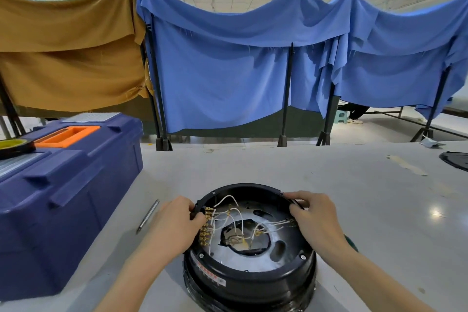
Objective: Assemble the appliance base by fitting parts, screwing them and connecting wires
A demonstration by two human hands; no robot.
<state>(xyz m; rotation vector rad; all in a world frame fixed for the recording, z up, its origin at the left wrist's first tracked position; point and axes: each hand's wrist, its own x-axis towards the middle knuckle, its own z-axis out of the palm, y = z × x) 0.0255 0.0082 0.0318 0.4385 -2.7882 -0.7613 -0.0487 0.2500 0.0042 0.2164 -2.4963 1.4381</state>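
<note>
A round black appliance base (249, 278) stands upside down on the grey table, near the front edge. Inside it lie white wires (239, 221) and a row of brass terminals (205, 232) along the left wall. My left hand (174, 223) grips the left rim beside the terminals, fingers curled on a black part there. My right hand (312, 218) grips the right rim, fingers curled over the edge where wires reach the wall.
A metal screwdriver or pen (148, 216) lies on the table left of the base. A large blue toolbox (63, 185) with an orange handle fills the left side, a tape roll (15, 147) on it. A black disc (455, 158) sits at the far right edge.
</note>
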